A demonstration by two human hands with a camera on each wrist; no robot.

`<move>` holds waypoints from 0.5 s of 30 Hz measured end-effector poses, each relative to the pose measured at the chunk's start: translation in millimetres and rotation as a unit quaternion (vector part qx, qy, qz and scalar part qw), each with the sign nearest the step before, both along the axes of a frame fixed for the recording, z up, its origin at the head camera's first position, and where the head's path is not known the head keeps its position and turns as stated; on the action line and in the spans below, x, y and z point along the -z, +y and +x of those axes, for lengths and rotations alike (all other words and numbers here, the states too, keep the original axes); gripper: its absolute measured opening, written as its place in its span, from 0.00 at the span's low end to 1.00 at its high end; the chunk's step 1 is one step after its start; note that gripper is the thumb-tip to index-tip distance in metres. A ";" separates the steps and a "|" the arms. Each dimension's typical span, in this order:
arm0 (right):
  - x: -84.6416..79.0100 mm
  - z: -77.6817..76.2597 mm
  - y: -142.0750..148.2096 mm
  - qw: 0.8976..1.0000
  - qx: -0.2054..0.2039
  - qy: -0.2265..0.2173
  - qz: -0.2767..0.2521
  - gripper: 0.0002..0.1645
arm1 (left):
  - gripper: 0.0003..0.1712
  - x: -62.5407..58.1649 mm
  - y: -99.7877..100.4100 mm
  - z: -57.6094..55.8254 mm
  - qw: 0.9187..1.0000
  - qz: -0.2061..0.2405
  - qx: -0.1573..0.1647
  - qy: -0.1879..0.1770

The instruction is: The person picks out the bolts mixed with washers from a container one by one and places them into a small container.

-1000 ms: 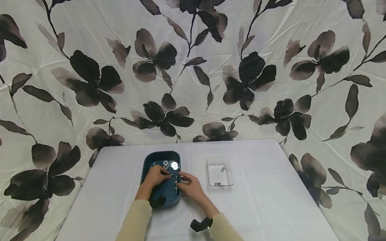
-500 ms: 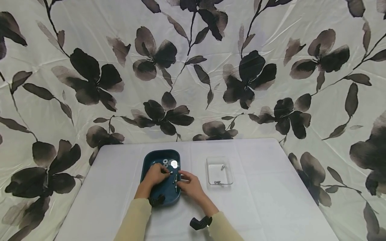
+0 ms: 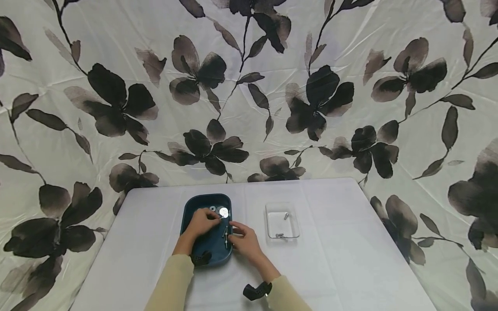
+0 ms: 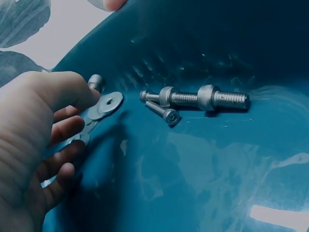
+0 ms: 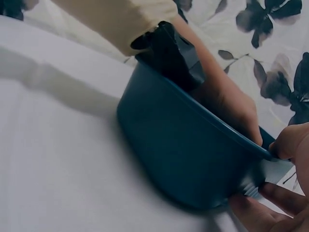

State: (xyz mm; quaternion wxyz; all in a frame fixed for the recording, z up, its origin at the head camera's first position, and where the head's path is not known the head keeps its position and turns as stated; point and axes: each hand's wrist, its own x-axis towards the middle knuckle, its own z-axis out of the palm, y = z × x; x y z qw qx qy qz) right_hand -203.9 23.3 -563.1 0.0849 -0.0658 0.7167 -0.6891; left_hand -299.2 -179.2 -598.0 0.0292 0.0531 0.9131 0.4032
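Note:
My left hand (image 3: 203, 222) reaches into the blue tray (image 3: 208, 196). Its thumb and forefinger pinch a small silver bolt (image 4: 96, 82), whose round head shows beyond the fingertips in the left wrist view. Just below that bolt lie several flat washers (image 4: 110, 103), partly covered by the fingers. Along the tray's side wall rest several more bolts, among them a short socket-head bolt (image 4: 164, 114) and a thicker bolt (image 4: 227, 99) with a knurled head. My right hand (image 3: 247, 242) grips the tray's right wall, thumb at the rim and fingers against the outside.
To the right of the tray, a clear plastic box (image 3: 297, 221) stands on the white table (image 3: 330, 259). Inside it are a few bolts (image 3: 286, 216). A floral cloth (image 3: 249, 95) hangs behind the table.
My left hand has moved slightly up the tray towards the washers, with the bolt at its fingertips, and now covers one of them. The right hand has stayed at the tray wall.

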 end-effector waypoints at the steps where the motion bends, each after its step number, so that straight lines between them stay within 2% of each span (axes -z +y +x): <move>1: 3.9 -1.3 -0.8 1.000 0.002 0.000 -0.002 0.25 | 0.02 0.3 -0.1 -0.8 1.000 0.002 0.001 0.001; 8: 34.3 -9.7 -6.1 1.000 0.023 0.003 0.012 0.27 | 0.03 1.3 0.6 -4.2 1.000 0.017 0.014 0.012; 15: 41.0 -9.9 -4.7 1.000 0.020 -0.001 0.010 0.28 | 0.04 -5.0 4.2 -2.6 0.998 0.035 0.022 0.039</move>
